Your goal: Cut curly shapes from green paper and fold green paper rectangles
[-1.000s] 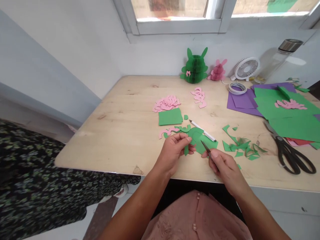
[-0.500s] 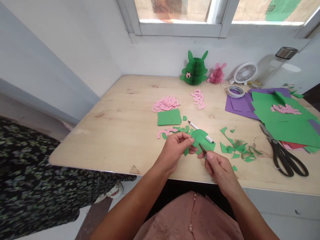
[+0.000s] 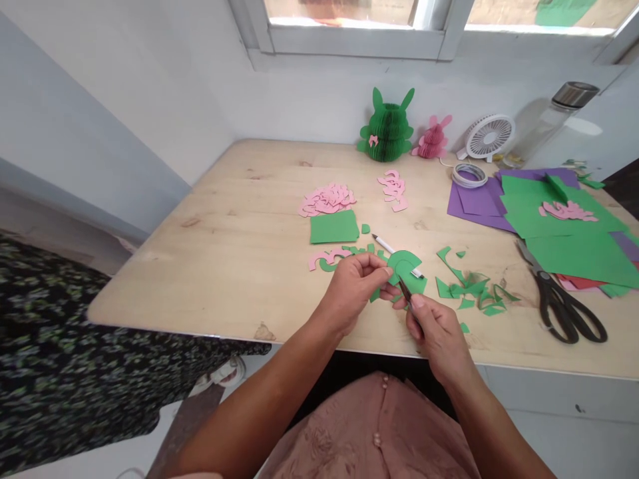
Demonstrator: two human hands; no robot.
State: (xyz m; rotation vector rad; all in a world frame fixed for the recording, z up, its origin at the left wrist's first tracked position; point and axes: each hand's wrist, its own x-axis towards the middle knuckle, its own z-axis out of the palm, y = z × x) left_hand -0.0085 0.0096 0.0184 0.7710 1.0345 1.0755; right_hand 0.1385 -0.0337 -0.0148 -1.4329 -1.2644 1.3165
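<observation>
My left hand [image 3: 357,286] pinches a rounded piece of green paper [image 3: 410,261] with a curved line drawn on it. My right hand [image 3: 436,326] is closed round a small pair of scissors [image 3: 405,291], whose blades meet the paper's lower edge; their handles are mostly hidden by my fingers. Behind the paper lies a white pen [image 3: 383,243], partly covered. Just beyond my left hand are pink curved cutouts [image 3: 327,257] and green ones [image 3: 370,249]. A green paper rectangle [image 3: 334,227] rests farther back, below a heap of pink cutouts [image 3: 328,199].
Green scraps [image 3: 472,287] lie right of my hands, then large black-handled scissors [image 3: 554,293]. Green sheets [image 3: 574,259], purple sheets [image 3: 474,205] and a tape roll [image 3: 469,175] sit at right. Along the wall stand a green paper figure [image 3: 387,133], a pink one [image 3: 432,140], a fan [image 3: 489,136] and a bottle [image 3: 554,123].
The green paper has turned slightly in my left hand, and a notch now shows at its right side. The scissors have shifted a little with it. The whole view has tilted slightly.
</observation>
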